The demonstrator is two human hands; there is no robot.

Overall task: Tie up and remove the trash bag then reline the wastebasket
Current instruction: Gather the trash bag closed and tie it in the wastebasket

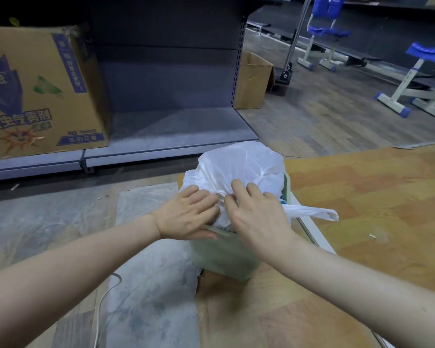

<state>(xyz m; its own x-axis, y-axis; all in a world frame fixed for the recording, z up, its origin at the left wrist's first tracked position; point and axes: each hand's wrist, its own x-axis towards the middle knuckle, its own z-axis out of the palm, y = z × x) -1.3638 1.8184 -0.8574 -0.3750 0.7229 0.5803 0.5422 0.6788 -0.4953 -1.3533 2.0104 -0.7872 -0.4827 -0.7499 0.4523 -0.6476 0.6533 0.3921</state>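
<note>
Both hands are pinching gathered plastic: left hand at 9 o'clock of the knot, right hand at 3, trash bag sitting in the wastebasket. I'd cinch low and pull the tails apart evenly. Can't see the knot itself or what's inside, fingers cover it.

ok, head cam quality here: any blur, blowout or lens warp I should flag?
Head view: the white bag is nearly blown out, with few folds readable; both hands, left hand and right hand, are slightly soft; the shelf top and back are dim; wide-angle warp bends the forearms and shelf edge outward; no hard shadows, light is flat.
</note>
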